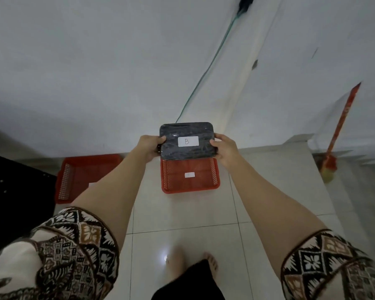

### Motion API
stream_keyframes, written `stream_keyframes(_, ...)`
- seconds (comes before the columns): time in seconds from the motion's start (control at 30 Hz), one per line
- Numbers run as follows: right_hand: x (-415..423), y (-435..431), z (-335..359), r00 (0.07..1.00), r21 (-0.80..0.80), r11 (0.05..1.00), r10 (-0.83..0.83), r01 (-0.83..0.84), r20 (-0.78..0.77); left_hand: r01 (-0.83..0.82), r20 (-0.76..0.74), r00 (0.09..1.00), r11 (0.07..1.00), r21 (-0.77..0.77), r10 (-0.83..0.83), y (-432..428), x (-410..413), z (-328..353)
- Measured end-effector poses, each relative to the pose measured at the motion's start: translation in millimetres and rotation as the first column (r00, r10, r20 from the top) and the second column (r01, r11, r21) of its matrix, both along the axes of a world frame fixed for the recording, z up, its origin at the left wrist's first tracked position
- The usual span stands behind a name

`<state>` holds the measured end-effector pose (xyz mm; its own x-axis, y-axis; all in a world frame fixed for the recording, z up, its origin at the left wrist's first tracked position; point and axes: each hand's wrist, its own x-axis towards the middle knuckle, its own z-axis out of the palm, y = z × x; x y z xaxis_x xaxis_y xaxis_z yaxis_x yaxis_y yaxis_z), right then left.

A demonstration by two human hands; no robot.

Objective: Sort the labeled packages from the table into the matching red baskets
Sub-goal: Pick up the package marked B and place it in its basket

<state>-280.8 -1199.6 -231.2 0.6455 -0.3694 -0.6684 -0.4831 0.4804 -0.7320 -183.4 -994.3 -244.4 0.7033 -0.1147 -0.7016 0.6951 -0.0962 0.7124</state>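
Far left of the hands, a dark mat or cloth (13, 191) covers the floor edge; can't tell what it is. Next to it, left of and below the left hand, red basket (69, 180) sits on the white tiled floor (182, 213), partly hidden by the left forearm. A white label inside it is mostly covered, unreadable.

Left hand (148, 148) clamps the left edge of the black package (186, 140), thumb on top, fingers underneath. Package is wrapped in glossy film, held flat-ish, white label (188, 141) reading "B" facing up. Right hand (225, 151) clamps the right edge the same way. Both hands closed on it, package off the floor.

Directly below the package, between the two forearms, second red basket (212, 182) on the floor, its far edge hidden behind the package. White tag (189, 174) on its bottom, letter too blurred to read.

Behind the hands, green cord (204, 76) runs up the white wall. Right of the right hand, well apart, red-handled broom (338, 135) leans on the wall.

Patterned sleeves and bare feet at frame bottom.
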Motion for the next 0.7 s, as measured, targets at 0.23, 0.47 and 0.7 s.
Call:
stream_keyframes(0.23, 34.2, -24.5, -176.4, 1.0, -0.028, 0.999, 0.018, -0.018, 0.005, -0.033, -0.041, 0.999, 0.999, -0.017, 0.033, -22.0, 23.5, -171.5)
stream_keyframes(0.47, 74.0, -37.5, -353.3, 0.999, -0.065, 0.997, 0.039, -0.039, -0.01, -0.012, 0.006, 1.0, 1.0, -0.023, 0.012, -42.9, 52.1, -341.8)
stream_keyframes(0.7, 107.4, -39.2, -472.2, 0.999, -0.104, 0.994, 0.039, -0.042, -0.032, -0.119, 0.055, 0.992, 0.985, 0.128, 0.113, -42.5, 72.7, -457.6)
